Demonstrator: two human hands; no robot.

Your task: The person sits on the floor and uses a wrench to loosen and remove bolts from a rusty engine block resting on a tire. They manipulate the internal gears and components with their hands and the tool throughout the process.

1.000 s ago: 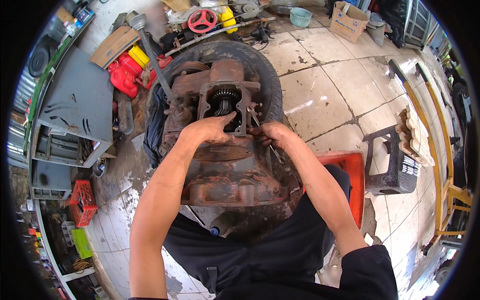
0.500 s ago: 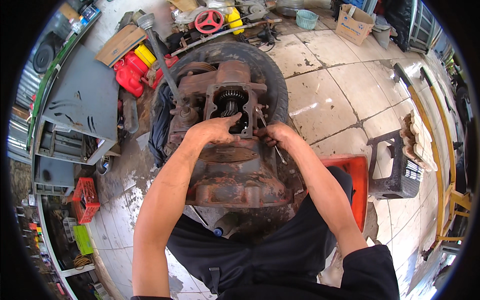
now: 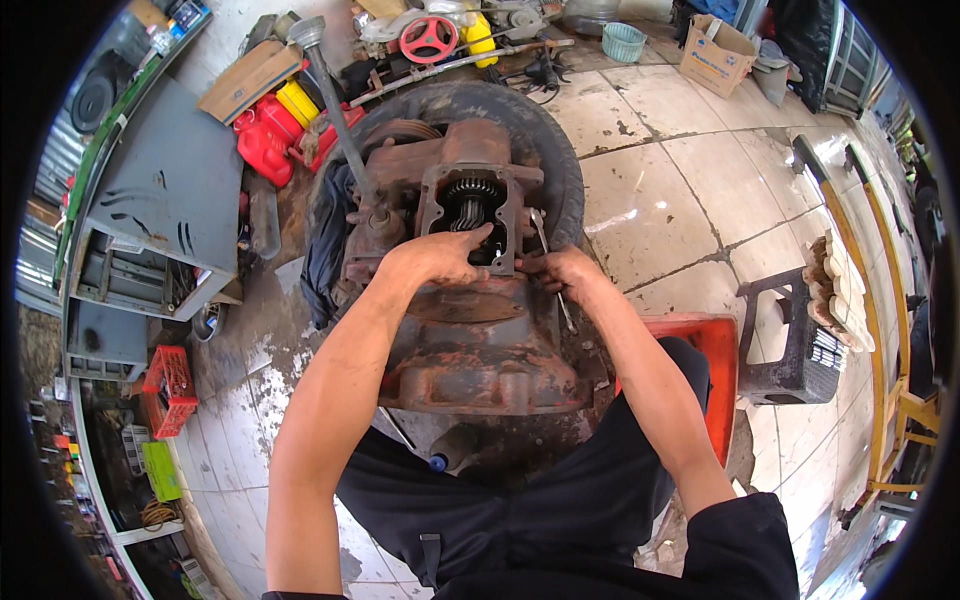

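A rusty reddish-brown gearbox housing (image 3: 455, 375) stands in front of me, with a square opening on top. Toothed gears (image 3: 472, 192) show inside that opening. My left hand (image 3: 435, 262) rests on its near left edge, index finger reaching inward and thumb apart from it; the other fingers are partly hidden. At the opening's right near corner, my right hand (image 3: 560, 270) grips a metal wrench (image 3: 540, 230). One wrench end sticks out above the fingers, the other below. Behind the fingers, the exact point where it meets the housing cannot be seen.
A large black tyre (image 3: 560, 170) lies under and behind the housing. A tall gear lever (image 3: 335, 110) rises at its left. Around stand a grey cabinet (image 3: 165, 200), red jugs (image 3: 265, 150), a red crate (image 3: 172, 390), an orange-red tray (image 3: 720, 375) and a black stool (image 3: 765, 385).
The wrench has turned slightly, its upper end swinging to the right. My right hand has shifted a little with it, while my left hand keeps its place on the housing. The view has shifted slightly.
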